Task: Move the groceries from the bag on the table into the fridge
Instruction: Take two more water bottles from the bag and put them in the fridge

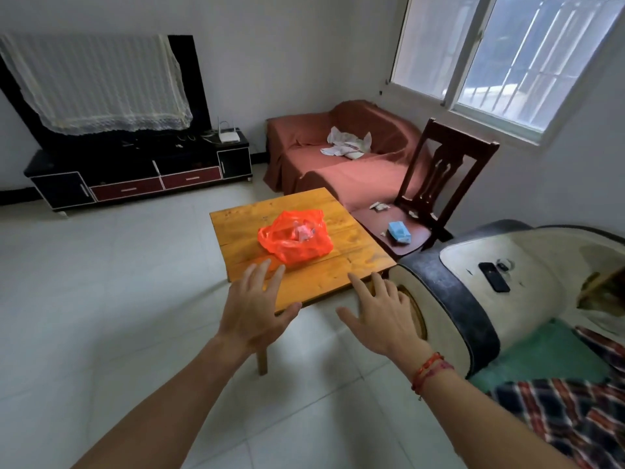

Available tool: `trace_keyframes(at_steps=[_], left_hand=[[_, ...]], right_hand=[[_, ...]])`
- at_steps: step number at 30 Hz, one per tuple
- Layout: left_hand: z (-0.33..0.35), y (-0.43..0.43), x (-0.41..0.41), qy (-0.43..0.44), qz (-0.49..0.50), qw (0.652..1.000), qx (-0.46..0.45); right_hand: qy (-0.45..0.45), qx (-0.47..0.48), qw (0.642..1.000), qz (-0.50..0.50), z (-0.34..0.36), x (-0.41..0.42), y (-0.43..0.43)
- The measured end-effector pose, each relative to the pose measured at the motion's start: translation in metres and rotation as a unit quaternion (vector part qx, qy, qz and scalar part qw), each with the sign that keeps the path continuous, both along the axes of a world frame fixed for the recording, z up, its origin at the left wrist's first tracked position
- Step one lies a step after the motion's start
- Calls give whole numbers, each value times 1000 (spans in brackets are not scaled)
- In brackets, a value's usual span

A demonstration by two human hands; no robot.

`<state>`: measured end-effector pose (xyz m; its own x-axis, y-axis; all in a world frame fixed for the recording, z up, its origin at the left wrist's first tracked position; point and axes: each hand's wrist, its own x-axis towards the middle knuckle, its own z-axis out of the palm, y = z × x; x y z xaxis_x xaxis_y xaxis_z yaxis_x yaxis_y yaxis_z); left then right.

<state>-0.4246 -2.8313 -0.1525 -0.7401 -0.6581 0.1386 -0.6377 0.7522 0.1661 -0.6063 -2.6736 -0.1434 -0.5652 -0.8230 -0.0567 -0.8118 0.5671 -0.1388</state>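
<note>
The orange bag (294, 240) sits near the middle of the table (355, 242), with pale packets showing through it. Both hands are spread, fingers straight, grasping nothing — the left hand (257, 306) at the bag's 7 o'clock over the table's near edge, the right hand (385, 316) at its 5 o'clock by the near corner. A chair (368, 221) stands at the table's 2 o'clock.
</note>
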Motion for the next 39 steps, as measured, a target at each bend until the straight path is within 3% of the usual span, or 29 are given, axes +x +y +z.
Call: trace_keyframes(at_steps=[13,25,39], left_hand=[[-38,-166,-119,-8,16,999,35],[-102,-345,-223,-29,23,989,145],[-142,-413,-269,-73,37,975,206]], right_hand=[[-1,20,1000,24,-33,-122,-177],[-28,61,998,6,-79,-221,-361],[-73,114,991,3,-120,-273,-443]])
